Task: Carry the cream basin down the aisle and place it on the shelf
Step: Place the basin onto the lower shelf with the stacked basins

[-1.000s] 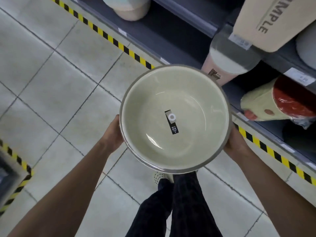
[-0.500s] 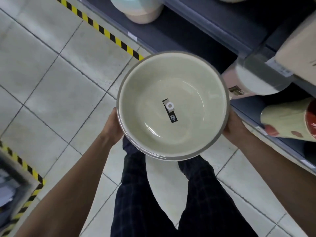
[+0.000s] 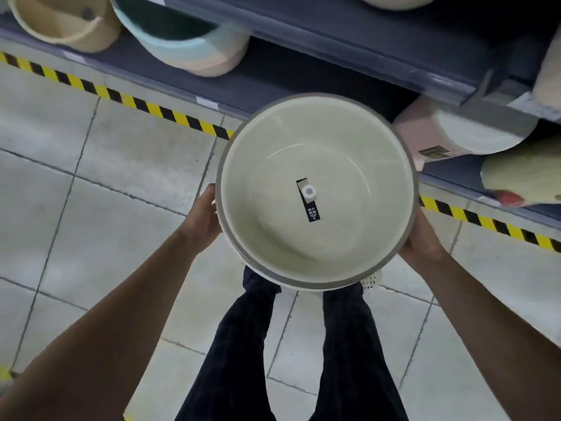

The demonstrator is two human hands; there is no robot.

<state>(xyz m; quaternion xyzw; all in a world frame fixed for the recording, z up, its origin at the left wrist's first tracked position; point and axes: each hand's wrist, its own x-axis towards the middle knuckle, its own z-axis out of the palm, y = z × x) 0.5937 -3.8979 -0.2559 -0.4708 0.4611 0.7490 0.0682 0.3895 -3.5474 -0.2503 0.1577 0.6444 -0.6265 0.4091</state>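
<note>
Left hand (image 3: 204, 218) and right hand (image 3: 420, 238) grip opposite rim sides of the cream basin (image 3: 343, 229), held level over the aisle floor (image 3: 121, 165) before the shelf (image 3: 273, 75); best lowered flat into its bare gap.

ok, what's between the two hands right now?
Only the cream basin, held at opposite sides by the left hand and right hand, per the head view.

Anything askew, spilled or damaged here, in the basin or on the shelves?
Nothing stands out. The basin is held upright between the left hand and right hand, empty except for a black label on its bottom. Bins on the shelf lie on their sides, seemingly as display.
</note>
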